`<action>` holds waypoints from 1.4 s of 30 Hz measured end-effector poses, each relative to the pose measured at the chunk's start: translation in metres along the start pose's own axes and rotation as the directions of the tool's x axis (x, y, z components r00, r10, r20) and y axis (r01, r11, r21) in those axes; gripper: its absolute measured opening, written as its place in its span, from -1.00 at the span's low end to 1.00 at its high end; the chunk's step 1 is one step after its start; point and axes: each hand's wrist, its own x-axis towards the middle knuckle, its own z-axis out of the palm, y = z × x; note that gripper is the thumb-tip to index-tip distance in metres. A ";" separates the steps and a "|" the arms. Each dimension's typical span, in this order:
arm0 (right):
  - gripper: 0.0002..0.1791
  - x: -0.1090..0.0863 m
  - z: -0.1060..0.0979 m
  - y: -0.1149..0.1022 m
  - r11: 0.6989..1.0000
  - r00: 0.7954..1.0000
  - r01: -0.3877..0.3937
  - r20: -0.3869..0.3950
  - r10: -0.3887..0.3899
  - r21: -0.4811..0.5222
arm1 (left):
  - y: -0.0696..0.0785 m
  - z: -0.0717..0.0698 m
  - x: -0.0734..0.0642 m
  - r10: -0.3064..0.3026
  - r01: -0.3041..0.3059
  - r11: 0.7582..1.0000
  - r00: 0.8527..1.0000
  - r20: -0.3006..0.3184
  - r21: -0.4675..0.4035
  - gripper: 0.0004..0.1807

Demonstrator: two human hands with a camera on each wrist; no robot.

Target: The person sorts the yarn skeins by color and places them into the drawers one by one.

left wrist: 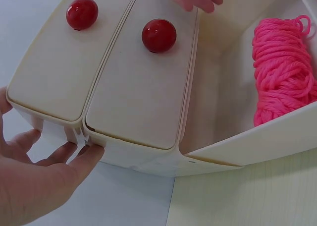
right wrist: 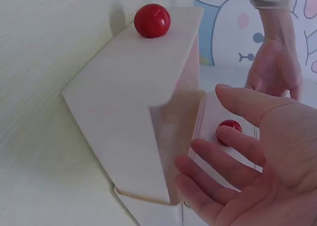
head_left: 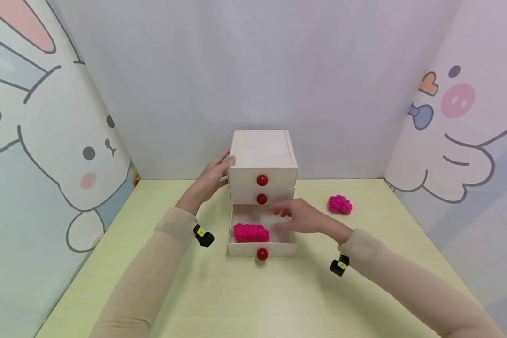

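A small white drawer cabinet (head_left: 263, 148) with round red knobs stands on the table, its bottom drawer (head_left: 285, 249) pulled out. Inside that drawer lies a bundle of bright pink yarn (head_left: 251, 233), wound in loops in the left wrist view. My left hand (head_left: 211, 177) touches the cabinet's left side, fingertips (left wrist: 91, 154) against the wall by the upper drawers. Over the right part of the bottom drawer hovers my right hand (head_left: 302, 217). Its fingers (right wrist: 223, 161) are spread and loosely bent, with nothing between them; the yarn lies to their left.
A second, smaller pink yarn bundle (head_left: 340, 204) lies on the pale table (head_left: 253, 300) right of the cabinet. The middle drawer (head_left: 241, 195) and the top drawer (head_left: 241, 177) are closed. Curtains with cartoon animals (head_left: 88, 178) border the table at the back and sides.
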 end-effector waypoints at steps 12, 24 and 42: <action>-0.48 -0.048 -0.058 0.031 0.994 0.997 0.020 -0.070 -0.028 -0.109 | 0.001 -0.002 -0.001 0.009 -0.009 1.000 1.000 0.003 0.013 -0.25; -0.45 -0.059 -0.093 0.107 0.980 0.978 -0.121 -0.185 0.091 -0.157 | 0.001 -0.002 -0.001 -0.002 0.002 1.000 1.000 -0.005 -0.004 -0.25; -0.27 -0.065 -0.093 0.176 0.952 0.966 -0.221 -0.183 0.183 -0.213 | 0.001 0.000 0.000 0.017 -0.017 1.000 1.000 0.008 -0.003 -0.26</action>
